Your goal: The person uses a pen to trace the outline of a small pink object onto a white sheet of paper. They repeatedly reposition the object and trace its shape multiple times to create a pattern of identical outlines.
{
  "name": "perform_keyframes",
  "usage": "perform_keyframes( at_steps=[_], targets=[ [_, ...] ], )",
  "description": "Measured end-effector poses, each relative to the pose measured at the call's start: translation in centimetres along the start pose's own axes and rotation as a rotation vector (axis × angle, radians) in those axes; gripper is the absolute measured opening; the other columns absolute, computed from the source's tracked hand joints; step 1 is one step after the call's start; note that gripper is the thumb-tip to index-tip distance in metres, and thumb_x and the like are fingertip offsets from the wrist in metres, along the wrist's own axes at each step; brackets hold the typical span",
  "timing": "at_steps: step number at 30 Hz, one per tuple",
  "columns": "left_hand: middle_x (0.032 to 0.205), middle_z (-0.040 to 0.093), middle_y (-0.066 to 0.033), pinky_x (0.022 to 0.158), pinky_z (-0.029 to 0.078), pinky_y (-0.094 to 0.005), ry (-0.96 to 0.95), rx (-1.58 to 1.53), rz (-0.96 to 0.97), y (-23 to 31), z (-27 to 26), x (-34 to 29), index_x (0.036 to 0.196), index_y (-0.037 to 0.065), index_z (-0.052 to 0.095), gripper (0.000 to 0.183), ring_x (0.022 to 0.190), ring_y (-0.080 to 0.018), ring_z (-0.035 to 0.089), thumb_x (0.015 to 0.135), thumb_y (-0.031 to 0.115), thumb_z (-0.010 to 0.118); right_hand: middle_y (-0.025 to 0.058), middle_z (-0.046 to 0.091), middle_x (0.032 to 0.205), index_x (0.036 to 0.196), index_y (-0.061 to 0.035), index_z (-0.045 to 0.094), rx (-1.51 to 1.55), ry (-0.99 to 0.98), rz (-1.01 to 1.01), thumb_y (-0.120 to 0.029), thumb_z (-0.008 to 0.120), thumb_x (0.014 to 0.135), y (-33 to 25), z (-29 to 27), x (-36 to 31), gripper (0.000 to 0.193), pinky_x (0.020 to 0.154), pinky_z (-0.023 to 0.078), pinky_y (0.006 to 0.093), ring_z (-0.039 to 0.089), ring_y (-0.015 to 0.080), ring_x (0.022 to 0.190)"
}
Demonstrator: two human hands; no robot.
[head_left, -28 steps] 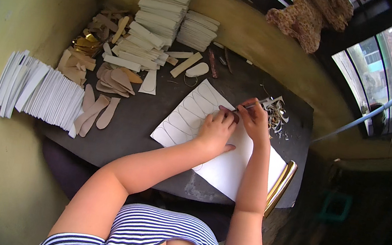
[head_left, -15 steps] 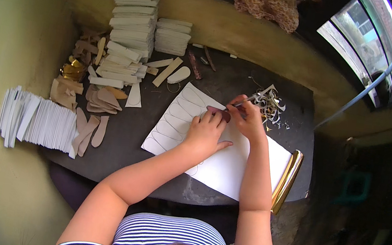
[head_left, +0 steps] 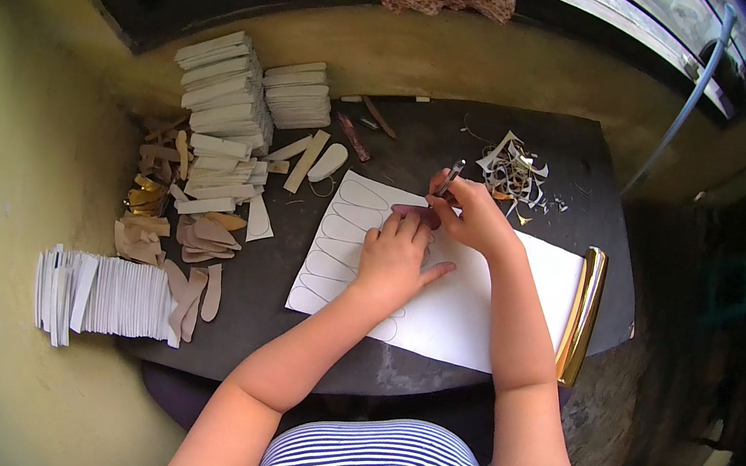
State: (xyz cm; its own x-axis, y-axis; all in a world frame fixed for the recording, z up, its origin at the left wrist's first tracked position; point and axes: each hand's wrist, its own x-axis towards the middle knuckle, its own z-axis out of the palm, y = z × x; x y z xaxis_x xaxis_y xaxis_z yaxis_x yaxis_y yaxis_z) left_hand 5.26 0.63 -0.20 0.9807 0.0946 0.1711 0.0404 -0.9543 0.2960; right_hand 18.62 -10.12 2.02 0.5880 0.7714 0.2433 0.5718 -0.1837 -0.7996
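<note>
A white sheet [head_left: 466,318] with a gold underside lies on the dark table, rows of rounded outlines drawn over its left part. My left hand [head_left: 394,260] rests flat near the sheet's middle, thumb spread. Its fingertips press on a dark reddish-brown template [head_left: 409,209], which they partly cover. Pinched in my right hand [head_left: 478,217] is a pen [head_left: 452,179], its upper end leaning away from me. The pen's lower end is beside the template's right end; its tip is hidden by my fingers. At the right, the sheet's edge curls into a shiny gold roll [head_left: 583,315].
White strips stand in tall stacks [head_left: 226,93] at the back left and in a long row [head_left: 111,296] at the front left. Brown shaped pieces [head_left: 205,238] lie between them. Curly offcuts [head_left: 515,172] are heaped beyond my right hand. The dark table [head_left: 280,353] has a curved front edge.
The whole view has shifted and turned slightly. My right hand has swung the pen from leaning right to more upright, at the template's right end. My left hand still presses the template.
</note>
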Motion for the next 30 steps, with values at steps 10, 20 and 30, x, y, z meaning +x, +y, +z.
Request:
perform_keyframes(
  at_steps=[10, 20, 30],
  targets=[
    [0.121, 0.051, -0.0114, 0.081, 0.045, -0.0442, -0.001, -0.046, 0.023, 0.2, -0.6, 0.1, 0.118, 0.006, 0.055, 0.063, 0.117, -0.0273, 0.047, 0.078, 0.054, 0.063, 0.0127, 0.062, 0.070, 0.090, -0.0012, 0.055, -0.058, 0.009, -0.006, 0.000, 0.064, 0.081, -0.1, -1.0, -0.5, 0.013, 0.060, 0.048, 0.0328, 0.062, 0.0240, 0.065],
    [0.116, 0.052, -0.0109, 0.081, 0.045, -0.0428, -0.007, -0.036, 0.033, 0.1, -0.6, 0.1, 0.116, 0.004, 0.056, 0.062, 0.113, -0.0266, 0.049, 0.077, 0.051, 0.065, 0.0122, 0.063, 0.072, 0.091, -0.0018, 0.055, -0.019, -0.009, 0.012, 0.002, 0.063, 0.080, -0.1, -1.3, -0.8, 0.014, 0.060, 0.049, 0.0322, 0.063, 0.0227, 0.065],
    [0.117, 0.051, -0.0095, 0.080, 0.046, -0.0433, 0.009, -0.032, 0.031, 0.2, -0.4, 0.0, 0.116, 0.004, 0.056, 0.061, 0.113, -0.0252, 0.048, 0.077, 0.050, 0.066, 0.0091, 0.062, 0.066, 0.090, -0.0014, 0.056, -0.028, -0.015, 0.039, 0.001, 0.064, 0.080, -0.5, -1.6, -1.1, 0.013, 0.057, 0.048, 0.0289, 0.062, 0.0168, 0.060]
  ],
)
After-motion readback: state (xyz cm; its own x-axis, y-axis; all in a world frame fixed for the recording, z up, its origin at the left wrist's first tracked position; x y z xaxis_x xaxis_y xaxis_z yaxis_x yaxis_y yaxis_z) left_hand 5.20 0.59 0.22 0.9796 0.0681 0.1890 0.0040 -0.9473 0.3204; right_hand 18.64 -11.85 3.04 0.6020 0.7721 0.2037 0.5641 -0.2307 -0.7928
